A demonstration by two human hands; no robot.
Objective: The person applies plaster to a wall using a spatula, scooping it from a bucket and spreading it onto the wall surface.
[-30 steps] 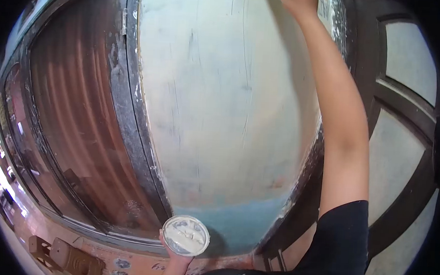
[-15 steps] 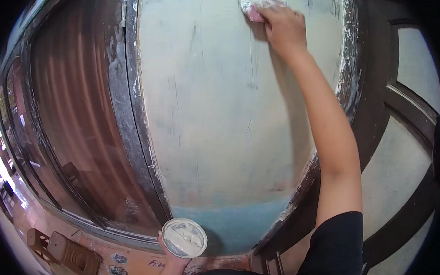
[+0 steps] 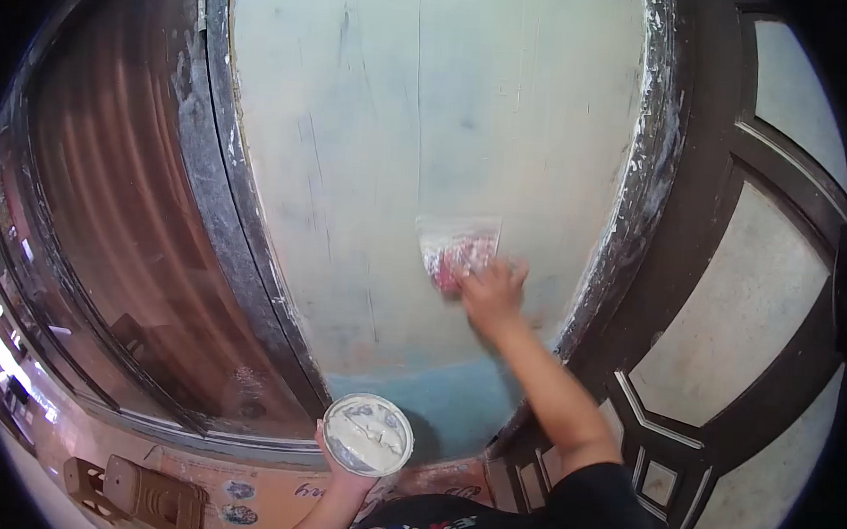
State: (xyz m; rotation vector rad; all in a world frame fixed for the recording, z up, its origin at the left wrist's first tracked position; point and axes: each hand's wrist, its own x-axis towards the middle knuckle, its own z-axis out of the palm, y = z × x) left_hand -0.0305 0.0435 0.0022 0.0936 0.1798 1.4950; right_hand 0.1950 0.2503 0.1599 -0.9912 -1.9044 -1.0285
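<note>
Against the pale wall [image 3: 430,123], the right hand [image 3: 490,294] grips a putty knife [image 3: 457,247], blade pointing up; the left hand [image 3: 343,488] clasps a putty tub [image 3: 368,434].

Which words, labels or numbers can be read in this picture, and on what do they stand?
No text reads clearly.
Dark writing on the floor: upside down and blurred, unreadable.
Coloured print on the shirt: too small and blurred.
The tub and the scraper show no label.
</note>
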